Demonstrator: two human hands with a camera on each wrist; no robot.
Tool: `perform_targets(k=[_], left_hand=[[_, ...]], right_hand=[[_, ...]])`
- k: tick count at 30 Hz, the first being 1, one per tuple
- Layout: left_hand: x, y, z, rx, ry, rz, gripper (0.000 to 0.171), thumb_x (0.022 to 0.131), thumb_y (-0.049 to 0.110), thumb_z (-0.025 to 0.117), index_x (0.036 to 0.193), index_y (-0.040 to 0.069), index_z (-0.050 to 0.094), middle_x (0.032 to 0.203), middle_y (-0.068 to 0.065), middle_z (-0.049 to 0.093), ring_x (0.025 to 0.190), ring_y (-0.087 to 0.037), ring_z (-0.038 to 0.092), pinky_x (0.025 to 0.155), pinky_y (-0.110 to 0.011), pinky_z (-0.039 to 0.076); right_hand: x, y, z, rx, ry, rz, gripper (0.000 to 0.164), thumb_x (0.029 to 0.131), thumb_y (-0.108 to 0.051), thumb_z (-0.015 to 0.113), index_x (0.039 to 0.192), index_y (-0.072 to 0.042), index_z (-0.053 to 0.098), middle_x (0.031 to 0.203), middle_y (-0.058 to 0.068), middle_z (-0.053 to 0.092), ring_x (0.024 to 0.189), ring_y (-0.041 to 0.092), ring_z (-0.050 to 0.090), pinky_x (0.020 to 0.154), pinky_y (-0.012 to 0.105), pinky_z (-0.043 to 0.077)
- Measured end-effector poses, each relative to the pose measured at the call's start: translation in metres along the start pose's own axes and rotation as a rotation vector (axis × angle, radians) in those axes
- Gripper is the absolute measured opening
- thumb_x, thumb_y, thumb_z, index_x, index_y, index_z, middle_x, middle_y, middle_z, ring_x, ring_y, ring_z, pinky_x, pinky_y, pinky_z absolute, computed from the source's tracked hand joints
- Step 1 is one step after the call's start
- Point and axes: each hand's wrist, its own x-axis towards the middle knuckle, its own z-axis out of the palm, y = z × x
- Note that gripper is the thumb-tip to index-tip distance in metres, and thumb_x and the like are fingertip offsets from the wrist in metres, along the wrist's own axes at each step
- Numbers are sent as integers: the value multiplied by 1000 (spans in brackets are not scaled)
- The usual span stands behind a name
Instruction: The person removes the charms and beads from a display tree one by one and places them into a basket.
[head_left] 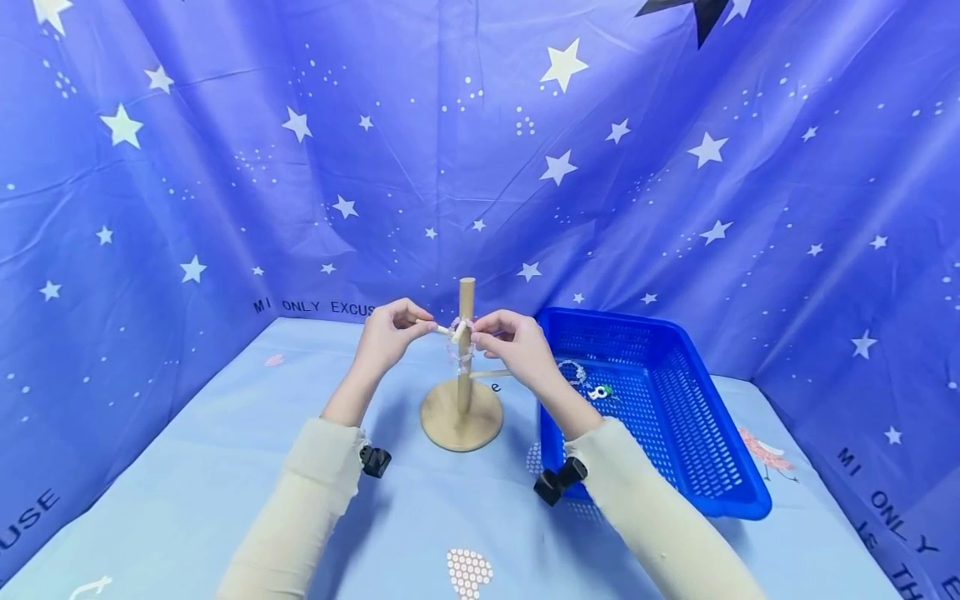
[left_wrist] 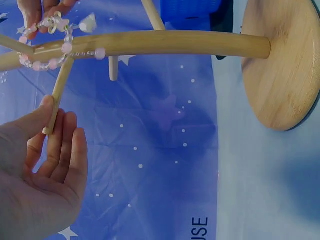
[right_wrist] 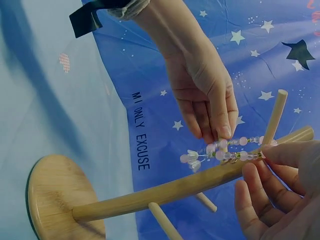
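Observation:
A wooden stand [head_left: 462, 421] with a round base, an upright post and several side pegs stands on the table. My left hand [head_left: 384, 337] pinches the end of one peg [left_wrist: 61, 90] between thumb and fingers. Opposite it, my right hand [head_left: 517, 342] pinches a bracelet [right_wrist: 243, 141] of pink and clear beads. In the left wrist view this beaded loop circles the post's upper part, around the pegs; a pale flower-like charm [right_wrist: 192, 160] hangs from it. Whether the loop touches the post cannot be told.
A blue plastic basket [head_left: 705, 408] stands right of the stand, under my right forearm. Inside lie a clear beaded bracelet [head_left: 573, 372] and a small white-and-green item [head_left: 600, 392]. A star-printed blue curtain [head_left: 450, 167] hangs behind the table.

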Motion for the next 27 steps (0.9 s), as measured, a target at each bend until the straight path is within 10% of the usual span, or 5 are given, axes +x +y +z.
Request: perform_targets(k=[27], left_hand=[[0,0,-3,-82,-63,-44,20,90,15,75,101,-1,72,94,-18,74,72,-7,63,74,-21,55]], right_hand=[[-21,-20,-2,6,-71,-65,18,94,-13,68,106,0,70,109,18,73,85,13,68,82,38,60]])
